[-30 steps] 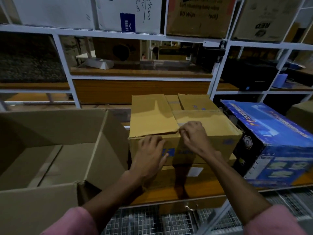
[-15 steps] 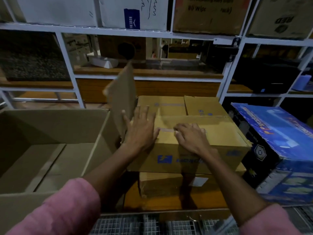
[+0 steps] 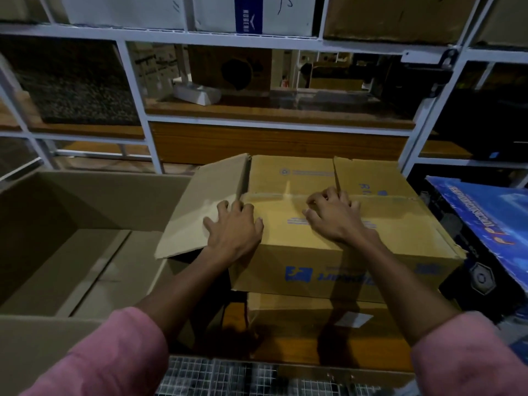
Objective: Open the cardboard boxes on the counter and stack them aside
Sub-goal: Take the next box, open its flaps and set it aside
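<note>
Box in hand: a yellow cardboard box (image 3: 337,232) on the wooden counter (image 3: 285,338), directly ahead of both hands, resting on a flatter carton (image 3: 314,312).
Long axis: left to right across the view, parallel to the counter's front edge.
Left flap (image 3: 200,207): folded outward over the open box (image 3: 71,238) just beside it.
Left hand (image 3: 233,228): fingers spread, palm flat at the flap's hinge; gripping nothing.
Right hand (image 3: 333,214): fingers curled at the centre seam, on the far edge of the near flap (image 3: 371,224); a true grip cannot be told.
Nearer hand: the right, already at the seam.
Judged next move: lift the near flap toward the person.
</note>
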Available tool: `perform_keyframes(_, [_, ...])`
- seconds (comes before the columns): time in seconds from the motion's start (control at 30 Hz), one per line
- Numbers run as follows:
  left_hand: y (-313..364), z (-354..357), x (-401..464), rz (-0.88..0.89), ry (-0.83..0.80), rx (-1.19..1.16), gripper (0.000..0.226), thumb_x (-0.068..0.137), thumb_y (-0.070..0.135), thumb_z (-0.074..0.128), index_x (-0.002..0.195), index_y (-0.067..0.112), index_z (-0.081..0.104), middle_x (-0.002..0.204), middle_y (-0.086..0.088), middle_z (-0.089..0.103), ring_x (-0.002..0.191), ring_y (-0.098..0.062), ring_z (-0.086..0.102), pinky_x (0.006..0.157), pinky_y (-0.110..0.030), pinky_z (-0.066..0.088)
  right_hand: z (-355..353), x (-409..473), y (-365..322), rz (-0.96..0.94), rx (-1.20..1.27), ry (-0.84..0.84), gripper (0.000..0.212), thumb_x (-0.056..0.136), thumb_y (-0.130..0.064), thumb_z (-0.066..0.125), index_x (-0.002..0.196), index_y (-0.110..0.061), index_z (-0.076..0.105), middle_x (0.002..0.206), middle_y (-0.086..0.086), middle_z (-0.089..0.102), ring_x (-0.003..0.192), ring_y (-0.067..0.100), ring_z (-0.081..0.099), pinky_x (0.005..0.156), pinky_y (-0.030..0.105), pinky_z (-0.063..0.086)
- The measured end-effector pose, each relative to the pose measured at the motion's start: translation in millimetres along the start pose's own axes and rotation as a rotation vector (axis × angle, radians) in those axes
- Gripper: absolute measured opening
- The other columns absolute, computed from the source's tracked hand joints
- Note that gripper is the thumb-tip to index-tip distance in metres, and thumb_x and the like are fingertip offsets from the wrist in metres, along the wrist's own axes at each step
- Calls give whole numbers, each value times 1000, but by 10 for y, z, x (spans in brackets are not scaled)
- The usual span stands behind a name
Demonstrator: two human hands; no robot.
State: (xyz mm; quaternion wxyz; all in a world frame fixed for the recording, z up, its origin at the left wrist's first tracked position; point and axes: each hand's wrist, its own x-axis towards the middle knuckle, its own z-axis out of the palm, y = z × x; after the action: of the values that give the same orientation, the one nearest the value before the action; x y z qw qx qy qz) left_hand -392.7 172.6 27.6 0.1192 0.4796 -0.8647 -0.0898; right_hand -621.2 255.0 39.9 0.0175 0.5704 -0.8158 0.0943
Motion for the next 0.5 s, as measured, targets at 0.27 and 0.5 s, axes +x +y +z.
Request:
perform_keyframes(0.27, [73,-90,19,21,17,32,49,97,50,36,133,19,47,148,-8,40,136,-33,32,103,-65,33,-36,332,-65,57,30,40,48,97,-56,40,126,-22,59,131,14,57,124,37,47,103,54,29])
perform_keyframes(0.5, [474,-572,200,180,238,47,57,99,52,41,146,21,36,159,-6,30,148,-33,20,111,-71,21,-895,167,-168,-23,123,453,30,98,-39,50,101,-19,71,103,7,71,96,29,62,85,42,47])
